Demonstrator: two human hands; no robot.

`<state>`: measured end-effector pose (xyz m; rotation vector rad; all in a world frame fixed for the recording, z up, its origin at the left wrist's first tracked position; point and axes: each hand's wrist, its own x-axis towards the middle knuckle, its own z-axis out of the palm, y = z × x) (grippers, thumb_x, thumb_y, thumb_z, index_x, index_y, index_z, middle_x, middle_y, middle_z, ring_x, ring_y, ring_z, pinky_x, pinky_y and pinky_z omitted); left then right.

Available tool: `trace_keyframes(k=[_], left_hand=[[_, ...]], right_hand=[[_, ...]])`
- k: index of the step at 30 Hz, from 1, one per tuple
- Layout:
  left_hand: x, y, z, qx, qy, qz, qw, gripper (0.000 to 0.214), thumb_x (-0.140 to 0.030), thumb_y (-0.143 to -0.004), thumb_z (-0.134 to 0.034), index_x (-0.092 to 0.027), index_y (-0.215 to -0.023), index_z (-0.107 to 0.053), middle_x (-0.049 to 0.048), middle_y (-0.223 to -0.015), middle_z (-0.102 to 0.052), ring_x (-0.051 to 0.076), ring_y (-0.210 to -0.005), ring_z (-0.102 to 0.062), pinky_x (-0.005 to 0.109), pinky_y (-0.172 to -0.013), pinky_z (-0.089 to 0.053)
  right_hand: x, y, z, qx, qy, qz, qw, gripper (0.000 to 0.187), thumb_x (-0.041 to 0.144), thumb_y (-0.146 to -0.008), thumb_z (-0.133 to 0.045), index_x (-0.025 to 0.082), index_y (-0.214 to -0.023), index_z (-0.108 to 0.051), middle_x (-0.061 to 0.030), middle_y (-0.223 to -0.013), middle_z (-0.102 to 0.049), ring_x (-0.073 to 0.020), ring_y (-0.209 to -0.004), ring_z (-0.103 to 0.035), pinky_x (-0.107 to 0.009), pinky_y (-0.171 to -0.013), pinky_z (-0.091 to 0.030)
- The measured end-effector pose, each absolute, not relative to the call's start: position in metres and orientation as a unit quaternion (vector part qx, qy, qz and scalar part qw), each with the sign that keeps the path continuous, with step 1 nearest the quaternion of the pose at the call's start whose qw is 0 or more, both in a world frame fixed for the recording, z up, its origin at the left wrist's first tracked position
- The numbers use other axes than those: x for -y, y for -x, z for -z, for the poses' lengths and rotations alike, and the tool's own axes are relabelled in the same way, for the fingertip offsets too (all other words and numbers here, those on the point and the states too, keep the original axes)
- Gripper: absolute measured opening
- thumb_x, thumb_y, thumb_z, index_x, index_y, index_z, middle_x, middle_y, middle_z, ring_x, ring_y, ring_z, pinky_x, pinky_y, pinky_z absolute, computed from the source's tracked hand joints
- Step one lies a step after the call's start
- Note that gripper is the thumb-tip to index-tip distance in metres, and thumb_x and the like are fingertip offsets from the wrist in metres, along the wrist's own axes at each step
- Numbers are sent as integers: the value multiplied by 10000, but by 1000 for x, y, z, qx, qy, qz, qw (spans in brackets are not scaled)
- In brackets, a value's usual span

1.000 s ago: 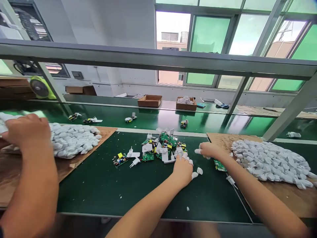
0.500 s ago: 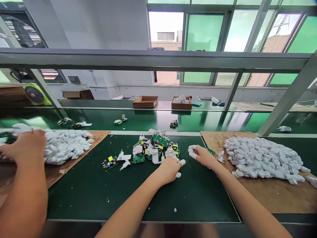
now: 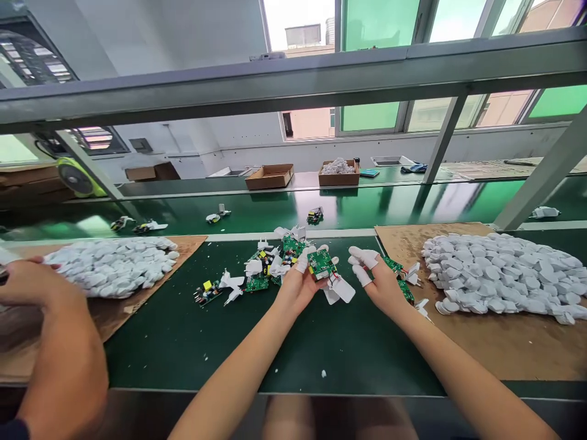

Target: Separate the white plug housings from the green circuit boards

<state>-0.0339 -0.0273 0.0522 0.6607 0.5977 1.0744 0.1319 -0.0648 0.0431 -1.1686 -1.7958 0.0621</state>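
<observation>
My left hand (image 3: 296, 286) is raised over the green mat (image 3: 192, 342) and closed on a green circuit board (image 3: 321, 263) with a white plug piece (image 3: 340, 288) hanging from it. My right hand (image 3: 381, 282) is just to its right, fingers apart in white finger cots, holding nothing that I can see. Another green board (image 3: 403, 287) with white plug pieces lies by that hand at the cardboard edge. A heap of boards and white plugs (image 3: 270, 269) sits just beyond my left hand.
White charger shells are piled on cardboard sheets at right (image 3: 499, 275) and left (image 3: 114, 263). A co-worker's hand (image 3: 27, 284) and forearm reach to the left pile. A green conveyor (image 3: 367, 208) behind carries loose parts. Two cardboard boxes (image 3: 269, 176) stand farther back.
My left hand has lifted a circuit board with its plug piece out of the heap. My right hand rose beside it. The co-worker's hand drew back from the left pile.
</observation>
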Motion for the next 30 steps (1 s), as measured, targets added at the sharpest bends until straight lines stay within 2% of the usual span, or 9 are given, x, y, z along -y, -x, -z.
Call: trace_keyframes(k=[3,5,9,13,15,19,23,26,30], left_hand=[[28,30,-51,-305,-243,-470,792,248,-335,-817,-371,-166,-951,-495,70,-920,-588,179,-730,-584,319,-616,-475],[30,27,-51,-322,-241,-459,792,257,-338,-817,-366,-158,-941,-501,71,-884,-590,167,-683,-582,303,-586,-475],[36,21,-50,-321,-289,-441,787,242,-353,-772,-467,-164,-917,-512,43,-829,-584,136,-666,-567,253,-580,-466],[43,19,-47,-333,-351,-411,773,419,-462,-638,-598,-161,-918,-515,24,-790,-567,117,-632,-539,208,-521,-433],[46,18,-45,-331,-404,-394,756,522,-422,-555,-681,-161,-966,-492,20,-791,-565,110,-636,-529,191,-512,-412],[49,18,-44,-312,-471,-388,728,668,-251,-454,-759,-154,-1034,-442,49,-917,-567,156,-808,-537,216,-642,-428],[47,17,-42,-311,-455,-399,733,643,-300,-514,-713,-159,-1068,-418,72,-942,-571,203,-866,-538,279,-697,-438],[46,16,-40,-316,-462,-420,714,568,-298,-522,-699,-138,-1009,-453,72,-876,-586,202,-823,-551,287,-684,-445],[46,16,-38,-327,-484,-446,678,449,-262,-524,-692,-128,-902,-490,47,-773,-586,166,-721,-555,275,-648,-448]], right_hand=[[66,-127,-40,746,454,-24,487,252,191,-788,-392,177,-1030,-460,-84,-917,-527,-180,-813,-514,-327,-719,-436],[65,-124,-38,748,451,-42,484,207,180,-765,-435,177,-970,-459,-65,-851,-525,-173,-760,-511,-317,-684,-439],[66,-118,-37,768,440,-57,462,117,132,-723,-486,181,-822,-447,-38,-776,-491,-160,-716,-474,-285,-638,-423],[68,-113,-39,790,447,-46,417,138,92,-686,-517,179,-731,-420,-24,-722,-459,-158,-687,-435,-275,-621,-403],[69,-111,-40,794,472,-40,381,160,111,-660,-562,173,-722,-428,-31,-722,-456,-168,-686,-427,-298,-632,-402],[67,-113,-40,784,511,-68,346,288,183,-592,-642,145,-815,-463,-64,-788,-465,-197,-739,-435,-348,-676,-406],[67,-117,-42,754,518,-143,379,528,289,-622,-615,115,-1067,-390,-101,-914,-460,-206,-826,-445,-368,-733,-406],[69,-118,-42,739,517,-148,405,481,356,-699,-520,111,-1091,-387,-101,-890,-475,-208,-825,-453,-372,-727,-406],[72,-118,-44,713,504,-154,463,354,366,-764,-414,135,-1029,-449,-60,-774,-507,-169,-699,-485,-315,-652,-420]])
